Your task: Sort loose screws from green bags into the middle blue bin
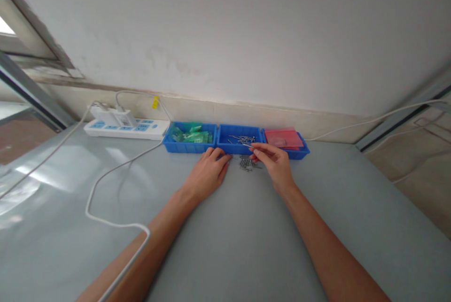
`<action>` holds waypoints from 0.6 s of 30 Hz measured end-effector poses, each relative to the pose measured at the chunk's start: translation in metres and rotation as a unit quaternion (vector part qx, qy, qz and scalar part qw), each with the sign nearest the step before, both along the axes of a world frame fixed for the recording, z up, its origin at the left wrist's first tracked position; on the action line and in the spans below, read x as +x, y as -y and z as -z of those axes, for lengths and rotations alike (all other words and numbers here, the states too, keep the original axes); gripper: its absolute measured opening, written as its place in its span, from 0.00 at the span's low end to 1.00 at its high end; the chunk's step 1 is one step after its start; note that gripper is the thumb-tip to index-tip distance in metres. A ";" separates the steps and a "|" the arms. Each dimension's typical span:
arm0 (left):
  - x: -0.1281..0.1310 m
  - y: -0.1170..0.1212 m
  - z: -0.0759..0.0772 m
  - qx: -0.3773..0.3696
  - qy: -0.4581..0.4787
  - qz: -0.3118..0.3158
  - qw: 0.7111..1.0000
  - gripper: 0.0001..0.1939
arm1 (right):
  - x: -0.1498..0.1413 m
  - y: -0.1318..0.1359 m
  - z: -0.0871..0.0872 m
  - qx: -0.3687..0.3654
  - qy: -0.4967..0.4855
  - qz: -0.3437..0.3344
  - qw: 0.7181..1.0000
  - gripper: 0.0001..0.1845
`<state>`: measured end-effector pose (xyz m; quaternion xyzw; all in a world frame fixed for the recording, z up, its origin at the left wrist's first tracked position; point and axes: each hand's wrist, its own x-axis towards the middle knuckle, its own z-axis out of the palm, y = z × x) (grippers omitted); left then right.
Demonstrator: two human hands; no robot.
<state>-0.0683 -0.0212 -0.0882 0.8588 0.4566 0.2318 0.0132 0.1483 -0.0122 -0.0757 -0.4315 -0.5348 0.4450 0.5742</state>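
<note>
My right hand pinches a thin metal screw between thumb and fingertips, at the front rim of the middle blue bin. Inside that bin lie several long screws. A small pile of loose screws rests on the grey table just in front of it, between my two hands. To the left of the pile, my left hand lies palm down on the table with its fingers slightly apart. Its fingertips are close to the bins' front walls, and nothing shows in its grip.
The left blue bin holds green plastic packets; the right one holds red plastic bags. A white power strip with plugged-in adapters stands farther left. A white cable loops across the table and over my left forearm. The wall rises behind the bins.
</note>
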 end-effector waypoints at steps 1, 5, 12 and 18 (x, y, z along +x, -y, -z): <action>0.000 0.000 0.000 0.000 -0.006 -0.001 1.000 0.17 | 0.001 0.001 -0.001 0.003 -0.002 0.000 1.000 0.16; -0.001 0.000 -0.002 0.000 -0.006 -0.004 1.000 0.14 | 0.002 0.003 -0.005 0.009 0.009 -0.016 1.000 0.22; -0.002 -0.002 -0.002 -0.028 0.031 0.002 0.999 0.07 | 0.001 0.004 -0.003 0.021 0.048 -0.031 0.998 0.21; 0.003 0.000 -0.006 -0.059 0.098 0.008 0.993 0.07 | 0.001 0.005 0.001 0.023 0.086 -0.024 0.996 0.13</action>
